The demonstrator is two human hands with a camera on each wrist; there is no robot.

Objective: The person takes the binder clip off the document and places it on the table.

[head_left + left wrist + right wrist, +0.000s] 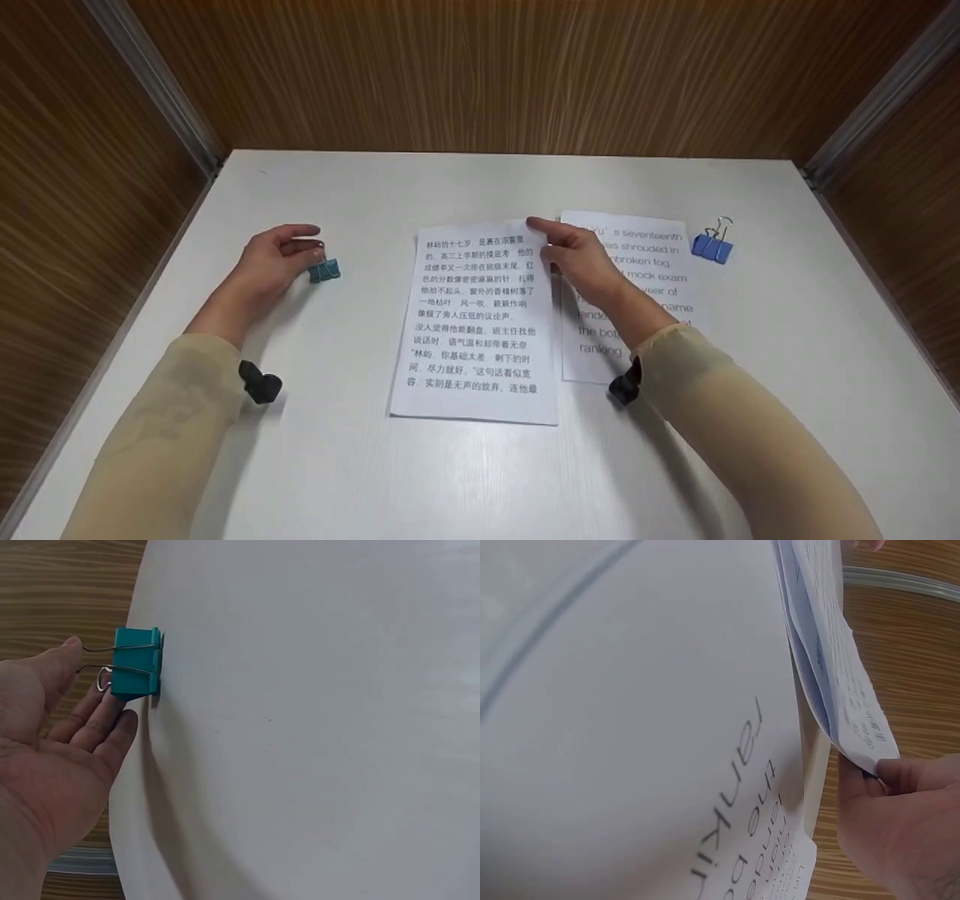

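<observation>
My left hand (276, 259) pinches a teal binder clip (325, 271) by its wire handles, left of the papers. In the left wrist view the thumb is at one handle and the fingers lie behind the clip (136, 662), whose jaw edge faces the white tabletop. My right hand (581, 259) pinches the top right corner of a stack of sheets with Chinese print (476, 322). The right wrist view shows several layers in that stack (855, 709), the corner raised between thumb and fingers (859, 784).
Partly under my right forearm lies a sheet with large English print (600, 367). A blue binder clip (712, 249) stands to its right on the white table (465, 480). Wood-grain panels (480, 75) enclose the back and sides.
</observation>
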